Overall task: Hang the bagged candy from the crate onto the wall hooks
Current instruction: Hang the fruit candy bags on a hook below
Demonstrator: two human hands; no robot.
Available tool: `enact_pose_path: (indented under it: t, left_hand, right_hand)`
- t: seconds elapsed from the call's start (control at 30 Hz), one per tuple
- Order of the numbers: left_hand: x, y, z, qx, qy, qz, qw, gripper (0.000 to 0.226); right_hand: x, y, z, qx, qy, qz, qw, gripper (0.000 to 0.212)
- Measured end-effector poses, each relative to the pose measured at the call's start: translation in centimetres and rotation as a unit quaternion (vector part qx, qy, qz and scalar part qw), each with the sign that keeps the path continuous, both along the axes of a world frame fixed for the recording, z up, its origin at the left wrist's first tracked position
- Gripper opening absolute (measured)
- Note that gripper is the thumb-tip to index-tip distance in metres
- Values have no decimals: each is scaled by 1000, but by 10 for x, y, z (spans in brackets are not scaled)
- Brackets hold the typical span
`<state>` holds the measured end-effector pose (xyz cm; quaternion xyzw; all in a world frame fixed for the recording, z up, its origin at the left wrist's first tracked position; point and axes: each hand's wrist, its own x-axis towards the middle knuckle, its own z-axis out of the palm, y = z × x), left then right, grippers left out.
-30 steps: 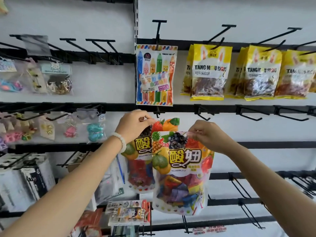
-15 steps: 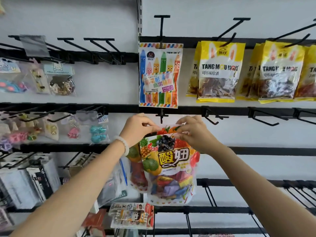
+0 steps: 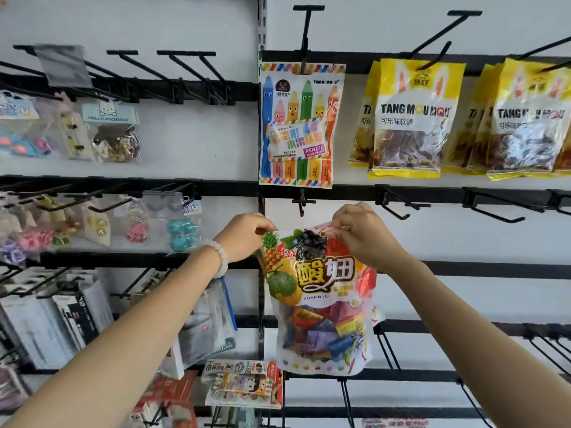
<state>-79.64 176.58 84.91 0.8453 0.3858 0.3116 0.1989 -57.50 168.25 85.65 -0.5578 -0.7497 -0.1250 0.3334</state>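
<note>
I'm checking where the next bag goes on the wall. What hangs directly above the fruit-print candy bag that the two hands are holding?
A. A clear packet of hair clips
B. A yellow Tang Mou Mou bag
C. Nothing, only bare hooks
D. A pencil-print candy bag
D: the pencil-print candy bag hangs straight above the fruit-print candy bag, which the left hand and right hand pinch at its top corners.

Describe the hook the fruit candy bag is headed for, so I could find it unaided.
Start at the white vertical rail between the wall panels. Right of it hangs the pencil candy bag; directly under its bottom edge a short black hook sticks out of the crossbar. It is empty and sits just above both hands, unlike the longer empty hooks farther right.
</note>
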Motion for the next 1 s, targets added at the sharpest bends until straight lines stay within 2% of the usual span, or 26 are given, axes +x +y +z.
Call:
enact_pose_path:
  t: [0.17,0.3,0.53,0.77,0.87,1.0]
  left_hand:
    - [1,1,15,6,-82,-8,997,11]
    - [3,1,16,-24,-103,-32,994,10]
    - [6,2,-9,-95,-97,-50,989,8]
    - [-1,-7,-24,-161,-145,-72,974,12]
    - [-2,-8,-26,-164,-135,-81,974,12]
    - [-1,-8,-24,-110,-94,-68,987,10]
  right_hand:
    - [8,-12,8,-4,29,9,1000,18]
    - [12,-15,13,-20,28,18,999,17]
    - [12,-15,13,-20,20,21,999,18]
    - [10,-19,11,-22,13,14,1000,18]
    - [11,-22,11,-21,27,16,999,17]
    - [14,-24,11,-29,19,11,999,16]
